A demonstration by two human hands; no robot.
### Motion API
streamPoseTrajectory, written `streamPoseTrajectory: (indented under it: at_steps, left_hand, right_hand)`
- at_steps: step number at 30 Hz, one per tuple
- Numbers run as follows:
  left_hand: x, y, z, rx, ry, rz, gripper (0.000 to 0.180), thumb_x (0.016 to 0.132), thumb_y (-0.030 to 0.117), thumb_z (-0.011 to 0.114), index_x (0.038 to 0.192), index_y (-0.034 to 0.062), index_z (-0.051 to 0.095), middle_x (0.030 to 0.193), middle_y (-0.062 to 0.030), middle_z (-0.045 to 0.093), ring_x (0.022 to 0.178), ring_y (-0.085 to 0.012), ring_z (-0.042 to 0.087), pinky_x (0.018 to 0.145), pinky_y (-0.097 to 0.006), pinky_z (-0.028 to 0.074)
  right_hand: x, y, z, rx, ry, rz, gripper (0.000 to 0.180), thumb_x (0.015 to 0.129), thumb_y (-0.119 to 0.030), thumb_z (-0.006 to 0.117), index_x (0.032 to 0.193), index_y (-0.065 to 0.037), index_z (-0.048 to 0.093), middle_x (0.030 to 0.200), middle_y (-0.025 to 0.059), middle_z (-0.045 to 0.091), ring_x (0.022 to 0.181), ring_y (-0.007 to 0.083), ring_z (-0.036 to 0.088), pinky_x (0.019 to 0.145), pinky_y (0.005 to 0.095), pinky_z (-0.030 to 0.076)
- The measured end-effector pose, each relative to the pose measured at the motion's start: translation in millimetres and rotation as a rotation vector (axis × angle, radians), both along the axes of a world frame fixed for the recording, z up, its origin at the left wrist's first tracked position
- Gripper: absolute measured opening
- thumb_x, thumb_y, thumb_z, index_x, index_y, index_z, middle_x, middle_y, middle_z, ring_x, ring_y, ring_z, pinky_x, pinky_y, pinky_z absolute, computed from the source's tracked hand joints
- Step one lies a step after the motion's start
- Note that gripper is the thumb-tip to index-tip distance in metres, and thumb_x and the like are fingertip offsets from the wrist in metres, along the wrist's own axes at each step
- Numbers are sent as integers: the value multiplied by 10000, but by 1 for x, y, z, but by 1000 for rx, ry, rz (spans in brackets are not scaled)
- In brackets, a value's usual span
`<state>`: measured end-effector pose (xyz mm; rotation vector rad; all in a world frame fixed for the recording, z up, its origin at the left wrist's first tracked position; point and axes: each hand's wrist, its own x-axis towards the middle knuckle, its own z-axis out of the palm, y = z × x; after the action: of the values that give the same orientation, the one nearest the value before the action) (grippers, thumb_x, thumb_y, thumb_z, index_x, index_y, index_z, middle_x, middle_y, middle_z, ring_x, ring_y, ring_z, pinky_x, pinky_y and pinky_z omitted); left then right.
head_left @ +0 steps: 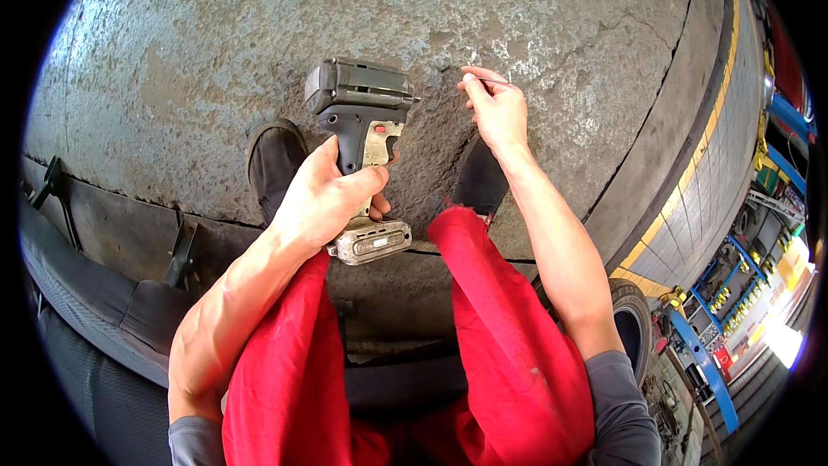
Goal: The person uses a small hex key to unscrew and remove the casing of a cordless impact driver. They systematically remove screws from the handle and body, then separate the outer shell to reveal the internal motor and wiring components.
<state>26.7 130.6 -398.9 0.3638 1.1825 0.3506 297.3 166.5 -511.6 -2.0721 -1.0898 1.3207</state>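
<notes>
Worn grey concrete floor, pitted and stained, with a thin crack running toward the upper right. Two dark shoes stand on it. A raised kerb with a yellow painted edge bounds it on the right.

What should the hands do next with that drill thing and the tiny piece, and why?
Probably bring the two hands together. The left hand grips the grey and black cordless power driver by its handle, while the right hand pinches a small thin metal piece in its fingers, apart from the tool; what the piece is cannot be told.
</notes>
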Motion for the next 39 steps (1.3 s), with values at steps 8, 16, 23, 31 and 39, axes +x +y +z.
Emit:
streamPoseTrajectory:
  at_steps: [8,16,23,31,39]
  left_hand:
    - [-6,1,5,51,-151,66,513,917,79,674,1391,-18,505,1310,-163,675,738,-137,655,682,-300,561]
    - [-9,2,14,53,-256,59,643,845,48,694,1446,-18,478,1305,-145,669,762,-143,654,678,-298,544]
    - [-13,6,22,39,-319,-57,623,894,30,712,1464,23,460,1342,-103,633,848,-134,670,769,-312,583]
    - [-7,3,35,67,-369,-142,532,924,57,705,1393,0,462,1115,-75,652,865,-125,670,783,-329,583]
    - [-1,1,37,36,-312,-247,471,919,62,710,1306,-8,452,993,-71,655,832,-155,695,771,-338,601]
  right_hand:
    - [-17,-11,79,196,274,88,152,1002,-81,660,1102,-7,746,1173,25,607,787,92,608,710,253,546]
    - [-43,-12,141,199,563,29,235,1043,-28,588,1265,35,548,1142,140,691,948,155,687,832,309,601]
    - [-58,-9,169,378,483,278,164,1041,-86,631,1166,18,637,1143,133,679,938,168,690,773,289,595]
    - [-81,-11,168,413,597,137,245,974,-2,705,1215,2,660,1052,69,703,920,140,701,759,265,584]
    - [-78,-12,163,543,258,322,122,953,-43,739,1057,6,700,948,101,749,821,163,738,707,279,592]
